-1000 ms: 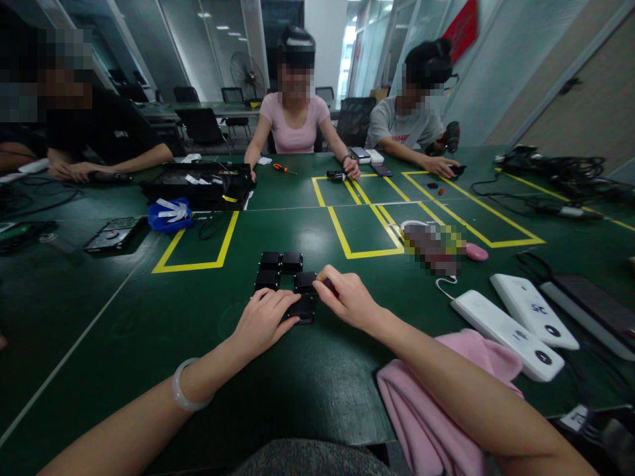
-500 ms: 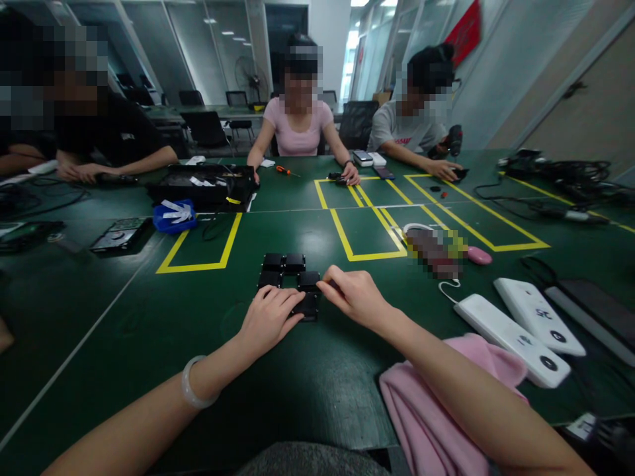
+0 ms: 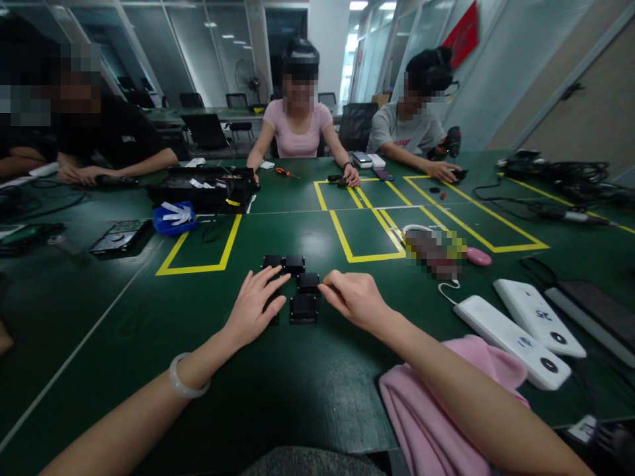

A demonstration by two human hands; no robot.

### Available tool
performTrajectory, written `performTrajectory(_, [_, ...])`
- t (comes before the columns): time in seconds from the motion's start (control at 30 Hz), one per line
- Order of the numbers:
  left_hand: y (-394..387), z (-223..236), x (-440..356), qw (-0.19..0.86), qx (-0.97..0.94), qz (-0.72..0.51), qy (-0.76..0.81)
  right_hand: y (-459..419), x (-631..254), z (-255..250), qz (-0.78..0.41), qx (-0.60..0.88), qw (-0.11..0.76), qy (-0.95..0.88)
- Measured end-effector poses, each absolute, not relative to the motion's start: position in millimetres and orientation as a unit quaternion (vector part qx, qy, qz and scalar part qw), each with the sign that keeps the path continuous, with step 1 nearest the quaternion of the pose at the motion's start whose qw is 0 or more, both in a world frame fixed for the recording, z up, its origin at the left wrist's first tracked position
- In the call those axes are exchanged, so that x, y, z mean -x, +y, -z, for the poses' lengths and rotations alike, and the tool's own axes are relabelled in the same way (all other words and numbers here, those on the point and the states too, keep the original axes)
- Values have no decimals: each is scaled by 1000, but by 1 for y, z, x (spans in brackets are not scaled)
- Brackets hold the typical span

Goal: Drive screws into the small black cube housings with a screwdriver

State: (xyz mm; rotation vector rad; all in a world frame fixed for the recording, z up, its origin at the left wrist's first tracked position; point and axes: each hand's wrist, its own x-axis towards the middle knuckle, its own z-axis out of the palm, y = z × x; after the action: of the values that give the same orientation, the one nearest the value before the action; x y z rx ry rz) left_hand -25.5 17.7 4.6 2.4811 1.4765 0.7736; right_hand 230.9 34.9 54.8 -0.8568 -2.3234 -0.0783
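Small black blocks with bright corner points stand in two columns before me; a near-right block (image 3: 303,309) and a far-right block (image 3: 294,264) show fully. My left hand (image 3: 254,305) lies over the left column with its fingers spread. It hides most of those blocks, except part of a far-left block (image 3: 271,261). Beside the middle-right block (image 3: 308,282), my right hand (image 3: 356,299) is closed in a pinch, fingertips at the block's right edge. Whatever may be between those fingertips is too hidden to make out.
At right lie a pink cloth (image 3: 421,403), white power banks (image 3: 513,340) and a pink mouse (image 3: 479,256). A blue tray (image 3: 173,218) of white strips and a hard drive (image 3: 122,237) are left. People sit across the green table, one holding a drill (image 3: 453,141).
My left hand has slid left off the near-right block onto the left column, its fingers spreading wider. My right hand stays almost in place by the middle-right block.
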Motion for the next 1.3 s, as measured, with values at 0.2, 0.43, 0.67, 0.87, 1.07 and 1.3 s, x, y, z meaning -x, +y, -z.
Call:
performTrajectory(0.2, [31, 10, 24, 196, -779, -306, 511, 35, -229, -53, 26, 321, 332, -887])
performTrajectory(0.43, [24, 6, 5, 161, -785, -312, 511, 32, -229, -53, 35, 307, 331, -891])
performTrajectory(0.67, [12, -14, 0, 58, -870, -233, 430, 31, -230, -55, 30, 311, 322, -894])
performTrajectory(0.87, [12, -6, -3, 49, -876, -215, 429, 31, -228, -53, 44, 299, 341, -890])
performTrajectory(1.07, [12, -1, -1, 38, -877, -224, 423, 31, -228, -53, 50, 313, 332, -888])
performTrajectory(1.3, [12, 2, -2, 32, -878, -230, 419, 30, -226, -52, 48, 299, 359, -883])
